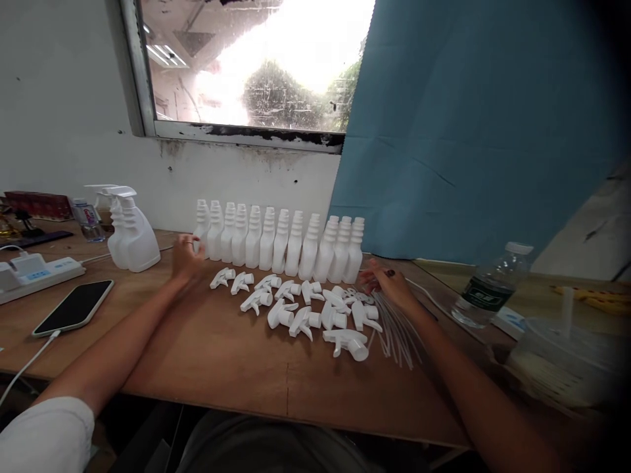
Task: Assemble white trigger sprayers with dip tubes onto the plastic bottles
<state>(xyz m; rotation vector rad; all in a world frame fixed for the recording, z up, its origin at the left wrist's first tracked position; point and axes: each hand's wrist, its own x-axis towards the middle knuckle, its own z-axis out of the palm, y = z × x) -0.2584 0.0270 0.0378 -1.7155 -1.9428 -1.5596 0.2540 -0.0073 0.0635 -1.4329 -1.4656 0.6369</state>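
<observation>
A row of white plastic bottles (pixel 267 246) without caps stands upright across the table, close to the wall. My left hand (pixel 187 257) is at the row's left end, fingers against or right beside the leftmost bottle (pixel 201 230). At the other end my right hand (pixel 387 279), with a dark ring, has its fingers spread near the base of the rightmost bottle (pixel 354 253). Neither hand grasps anything that I can see. Several white trigger spray heads (pixel 348 341) lie in front of the bottles. Thin clear dip tubes (pixel 394 328) fan out beneath my right wrist.
Two bottles with spray heads fitted (pixel 133 236) stand at the left. Near them lie a phone (pixel 73 307) on a charging cable and a power strip (pixel 44 276). On the right are a water bottle (pixel 486 292) and a plastic cup with a straw (pixel 562 361). A blue curtain (pixel 468 131) hangs behind.
</observation>
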